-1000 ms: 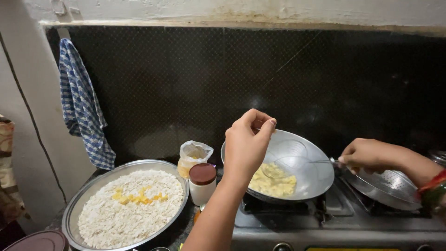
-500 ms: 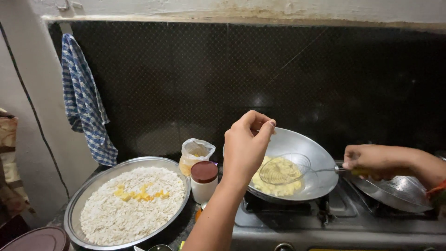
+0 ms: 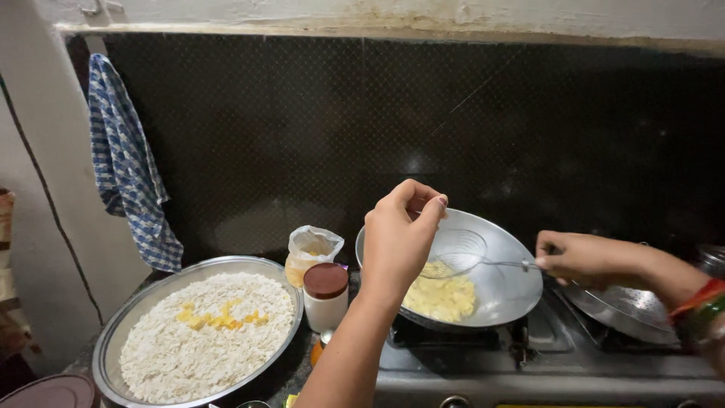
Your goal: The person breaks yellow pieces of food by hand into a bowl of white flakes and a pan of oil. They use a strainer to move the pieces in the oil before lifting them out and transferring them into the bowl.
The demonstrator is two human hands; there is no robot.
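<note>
My left hand hovers over the near rim of a steel wok with its fingertips pinched together; nothing shows between them. My right hand grips the thin handle of a round wire skimmer, which hangs tilted inside the wok, its mesh looking empty. Pale yellow flaky food lies in the bottom of the wok, just below the skimmer. The wok sits on a gas stove.
A wide steel tray of white flaked rice with some yellow bits stands at the left. A brown-lidded white jar and a plastic bag stand between tray and wok. A perforated steel plate lies right. A checked cloth hangs on the wall.
The skimmer lifted a load of yellow food from the wok, and now it is raised and looks empty. My right hand moved left toward the wok. My left hand stayed pinched above the rim.
</note>
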